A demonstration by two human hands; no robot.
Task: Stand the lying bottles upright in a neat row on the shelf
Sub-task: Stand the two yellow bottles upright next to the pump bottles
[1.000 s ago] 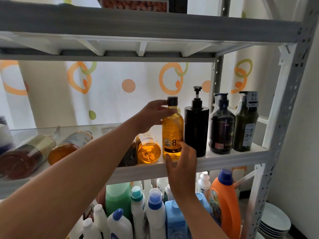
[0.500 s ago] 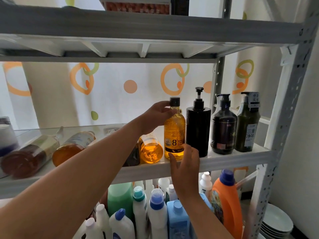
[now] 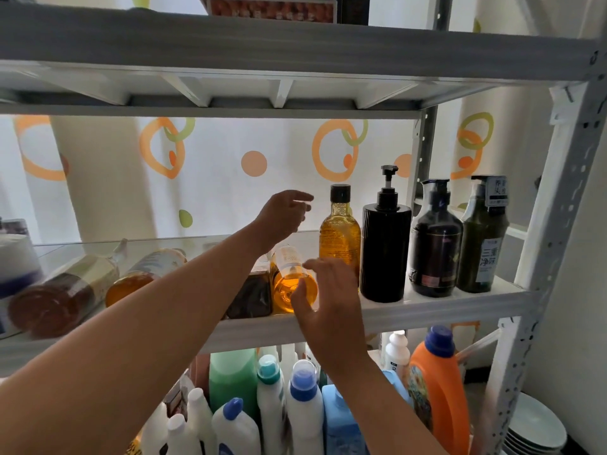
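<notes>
Standing upright on the white metal shelf, the black-capped amber glass bottle is ungripped. Left of its neck hangs the left hand, fingers relaxed and empty. Below-left of it, the right hand spreads its fingers before the base of a lying orange bottle, gripping nothing.

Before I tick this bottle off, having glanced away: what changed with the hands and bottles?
Both hands let go of the upright amber bottle: the left hand came off its cap and drew back leftward, the right hand left its base and moved left, in front of the lying amber bottle; contact is unclear. The upright bottle stayed beside the black pump bottle; the other lying bottles stayed put.
</notes>
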